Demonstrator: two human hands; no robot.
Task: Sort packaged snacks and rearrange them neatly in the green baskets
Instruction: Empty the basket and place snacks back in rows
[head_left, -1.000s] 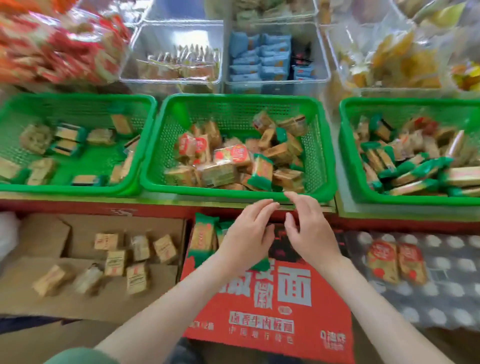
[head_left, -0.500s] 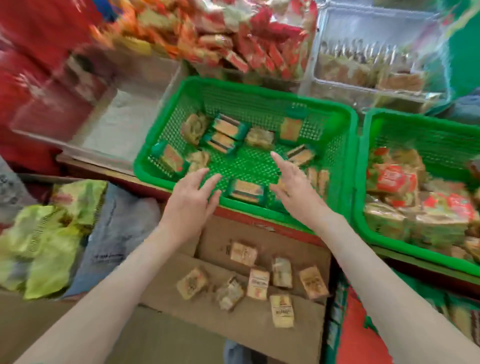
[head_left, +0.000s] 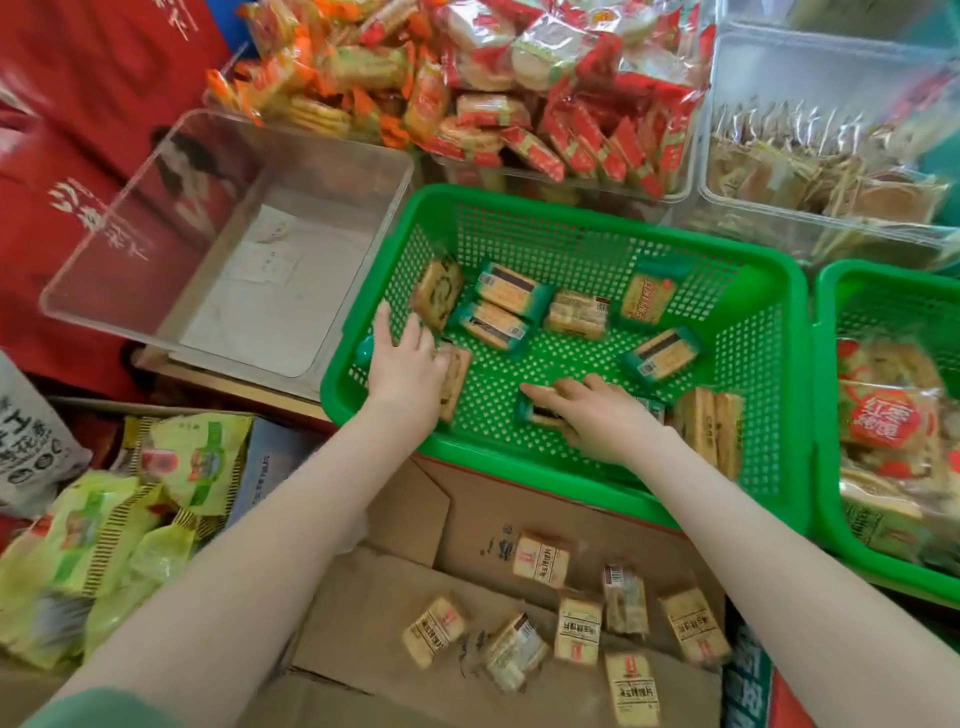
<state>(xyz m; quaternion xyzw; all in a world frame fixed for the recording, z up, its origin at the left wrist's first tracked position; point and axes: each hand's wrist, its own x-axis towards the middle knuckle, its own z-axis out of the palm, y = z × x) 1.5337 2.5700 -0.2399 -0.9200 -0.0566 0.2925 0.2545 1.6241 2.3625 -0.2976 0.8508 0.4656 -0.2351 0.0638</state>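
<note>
Far left of both hands lie yellow-green snack bags (head_left: 104, 525) and a white printed sack (head_left: 31, 441). Up and left of the left fingers stands a clear plastic bin (head_left: 156, 208) holding only a few small white sachets. The left hand (head_left: 408, 371) reaches into the green basket (head_left: 571, 208), palm down, fingers (head_left: 384, 325) spread flat over a tan cake packet (head_left: 454, 379) at the near left corner; whether they grip it cannot be told. Just beyond those fingers a brown-speckled cake packet (head_left: 439, 291) leans on the basket wall, with two green-wrapped wafer packets (head_left: 501, 306) beside it. The right hand (head_left: 597, 415) lies low in the basket, its fingers (head_left: 540, 392) extended and pressing on a green-edged packet (head_left: 540, 413), not visibly closed round it. Right of that hand, tan packets (head_left: 709, 431) stand on edge. Below both arms, loose cake packets (head_left: 576, 618) lie on flattened cardboard (head_left: 363, 597). Far right, a second green basket (head_left: 831, 364) holds red-labelled packets (head_left: 888, 421).
</note>
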